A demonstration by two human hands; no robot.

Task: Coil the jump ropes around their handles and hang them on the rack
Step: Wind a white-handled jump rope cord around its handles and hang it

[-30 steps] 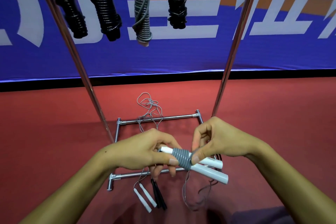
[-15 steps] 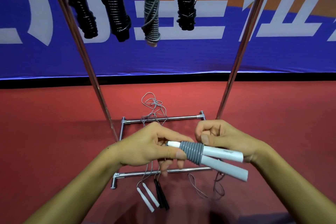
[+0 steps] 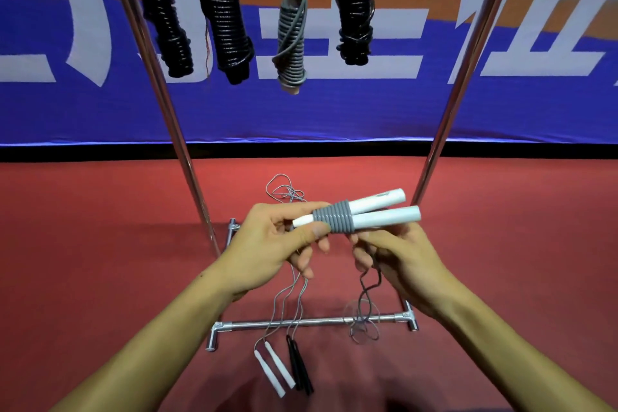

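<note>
White handles (image 3: 374, 215) held centre by left hand (image 3: 271, 244), thumb pinching grey coil (image 3: 334, 220); loose cord gripped by right hand (image 3: 401, 261) at 4 o'clock — fingertips hidden; rack (image 3: 444, 117) top bar cut off at 12 o'clock

The top bar of the chrome metal rack (image 3: 157, 84) is cut off by the upper edge, so the hooks carrying the four coiled hanging ropes (image 3: 290, 43) cannot be made out. The narrow ends of the two white plastic handles (image 3: 374, 214) are partly covered by the left hand (image 3: 277, 244). The loose grey cord (image 3: 368, 278) is hidden where it passes behind the right hand (image 3: 401, 257). Both forearms are cropped by the lower edge.
</note>
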